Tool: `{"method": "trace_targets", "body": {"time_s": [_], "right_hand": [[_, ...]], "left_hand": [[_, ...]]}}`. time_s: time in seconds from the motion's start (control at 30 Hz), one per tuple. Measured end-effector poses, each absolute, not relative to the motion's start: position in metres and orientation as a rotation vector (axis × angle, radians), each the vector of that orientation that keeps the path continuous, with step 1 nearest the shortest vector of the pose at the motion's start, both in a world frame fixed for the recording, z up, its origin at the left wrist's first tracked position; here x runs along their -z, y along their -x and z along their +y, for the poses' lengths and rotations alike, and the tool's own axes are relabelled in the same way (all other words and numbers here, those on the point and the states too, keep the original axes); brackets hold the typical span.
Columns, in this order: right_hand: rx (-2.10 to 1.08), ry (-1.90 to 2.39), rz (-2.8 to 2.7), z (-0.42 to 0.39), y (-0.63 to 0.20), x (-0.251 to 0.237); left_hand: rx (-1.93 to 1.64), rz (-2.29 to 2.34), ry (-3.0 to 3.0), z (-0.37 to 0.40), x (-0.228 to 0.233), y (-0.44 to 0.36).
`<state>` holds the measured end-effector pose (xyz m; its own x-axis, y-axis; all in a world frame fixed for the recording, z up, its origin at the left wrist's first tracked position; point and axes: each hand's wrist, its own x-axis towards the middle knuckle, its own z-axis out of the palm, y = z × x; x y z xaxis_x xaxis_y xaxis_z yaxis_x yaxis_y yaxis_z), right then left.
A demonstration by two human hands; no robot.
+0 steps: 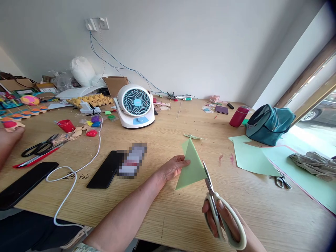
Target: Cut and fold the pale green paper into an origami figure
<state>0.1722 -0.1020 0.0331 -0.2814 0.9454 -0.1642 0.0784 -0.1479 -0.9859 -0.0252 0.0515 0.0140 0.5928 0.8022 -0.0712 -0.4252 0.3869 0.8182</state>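
Pinching paper (194,168) by its left edge in the left hand (175,168), above the surface (168,129): likely light, easily creased, best held there. Gripping scissors (215,197) in the right hand (229,218); hard to tell if touching the paper.

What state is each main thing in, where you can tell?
Green paper: folded, pinched in left hand
White-handled scissors: gripped in right hand, at the paper's right corner
Fan: upright; running or not, cannot tell
Black phone: lying flat, dark
Black-handled scissors: lying unheld
Pink bottle: standing
Wall plugs: plugged in
Teal bag: set down, closure unclear
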Motion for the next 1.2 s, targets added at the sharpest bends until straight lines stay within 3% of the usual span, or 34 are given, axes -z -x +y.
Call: {"method": "trace_targets", "body": {"time_s": [1.2], "right_hand": [[-1.595, 1.214, -1.255, -0.094, -0.162, -0.033]], "left_hand": [[-0.774, 0.540, -0.904, 0.051, -0.012, 0.025]]}}
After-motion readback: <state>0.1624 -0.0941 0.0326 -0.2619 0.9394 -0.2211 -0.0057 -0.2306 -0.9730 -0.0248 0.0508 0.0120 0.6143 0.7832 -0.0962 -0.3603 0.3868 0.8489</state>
